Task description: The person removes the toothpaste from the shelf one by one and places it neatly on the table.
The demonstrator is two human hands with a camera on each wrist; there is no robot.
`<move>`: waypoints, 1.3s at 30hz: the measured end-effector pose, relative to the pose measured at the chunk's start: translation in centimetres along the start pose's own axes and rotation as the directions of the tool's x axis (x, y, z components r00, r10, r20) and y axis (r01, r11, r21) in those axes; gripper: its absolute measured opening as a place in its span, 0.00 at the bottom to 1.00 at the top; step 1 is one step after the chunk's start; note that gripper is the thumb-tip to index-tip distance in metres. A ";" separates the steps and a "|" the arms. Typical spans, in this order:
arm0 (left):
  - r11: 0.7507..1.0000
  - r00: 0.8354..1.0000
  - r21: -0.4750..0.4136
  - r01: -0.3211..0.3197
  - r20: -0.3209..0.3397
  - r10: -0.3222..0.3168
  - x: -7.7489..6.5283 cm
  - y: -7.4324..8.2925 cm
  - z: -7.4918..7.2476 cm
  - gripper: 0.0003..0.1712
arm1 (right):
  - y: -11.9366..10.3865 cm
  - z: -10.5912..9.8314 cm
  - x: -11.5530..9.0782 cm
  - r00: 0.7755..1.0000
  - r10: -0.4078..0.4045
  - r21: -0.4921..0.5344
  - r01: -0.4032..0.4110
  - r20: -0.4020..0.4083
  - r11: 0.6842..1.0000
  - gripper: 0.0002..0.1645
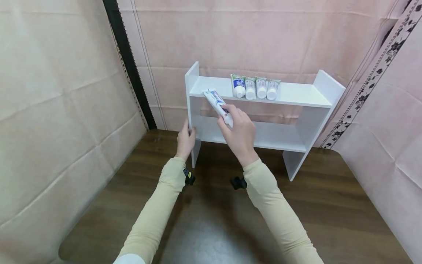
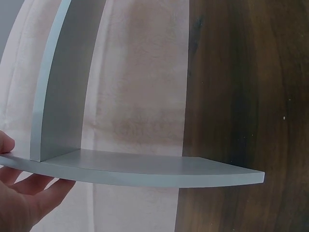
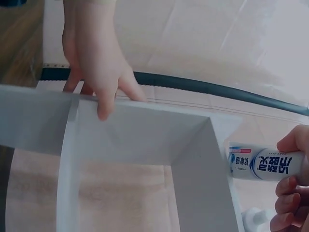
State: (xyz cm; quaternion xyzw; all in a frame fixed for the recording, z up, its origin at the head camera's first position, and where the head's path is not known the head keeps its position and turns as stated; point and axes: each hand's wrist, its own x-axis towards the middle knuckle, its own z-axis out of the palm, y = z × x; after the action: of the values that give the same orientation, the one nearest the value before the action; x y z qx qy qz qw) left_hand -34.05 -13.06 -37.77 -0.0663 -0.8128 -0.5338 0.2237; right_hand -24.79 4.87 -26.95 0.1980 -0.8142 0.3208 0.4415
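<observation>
A white two-tier shelf (image 1: pixel 293 93) stands on the table. My left hand (image 1: pixel 185 140) grips the front edge of its left side panel (image 2: pixel 145 178), thumb on one face and fingers on the other. In my right hand (image 1: pixel 240 132) is a white toothpaste tube (image 1: pixel 217 104) with blue lettering, pinched between thumb and fingers. The tube slants up and left, its far end overlapping the left part of the upper board in the head view. The right wrist view shows the held tube (image 3: pixel 263 162) close beside the shelf.
Several tubes (image 1: pixel 250 88) lie side by side in the middle of the upper board, white caps toward me; the leftmost has a blue label. The lower board (image 1: pixel 273 135) runs beneath. Pink cloth walls (image 1: pixel 257 36) enclose the brown wooden table (image 1: pixel 214 220).
</observation>
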 end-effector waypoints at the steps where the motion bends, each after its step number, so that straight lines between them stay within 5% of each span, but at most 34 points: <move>1: 1.000 1.000 0.001 0.002 0.000 -0.002 0.0 -0.2 0.0 0.34 | -0.1 -0.1 -0.4 1.000 0.003 0.018 -0.003 -0.003 1.000 0.17; 17: 0.996 0.998 0.076 -0.055 0.010 0.054 0.7 -0.8 -0.2 0.35 | -0.1 -1.4 -6.3 0.999 0.029 0.050 -0.027 -0.035 0.998 0.12; 25: 0.991 0.997 0.107 -0.081 0.014 0.080 0.5 -1.4 -0.1 0.36 | 1.5 -0.1 -10.5 0.991 0.116 -0.012 -0.115 0.063 0.993 0.10; 34: 0.992 0.997 0.103 -0.076 0.021 0.074 0.6 -1.7 0.1 0.36 | 3.7 1.7 -14.9 0.943 0.240 -0.150 -0.209 0.232 0.966 0.07; 39: 0.993 0.998 0.101 -0.066 0.026 0.064 0.7 -1.8 0.1 0.37 | 4.1 2.4 -15.9 0.883 0.316 -0.193 -0.262 0.348 0.946 0.09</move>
State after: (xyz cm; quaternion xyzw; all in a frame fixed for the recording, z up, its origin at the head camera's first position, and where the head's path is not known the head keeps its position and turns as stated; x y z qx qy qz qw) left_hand -35.34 -13.87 -38.99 -0.0873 -0.8390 -0.4832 0.2346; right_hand -20.26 6.75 -42.80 0.1002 -0.9242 0.2816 0.2379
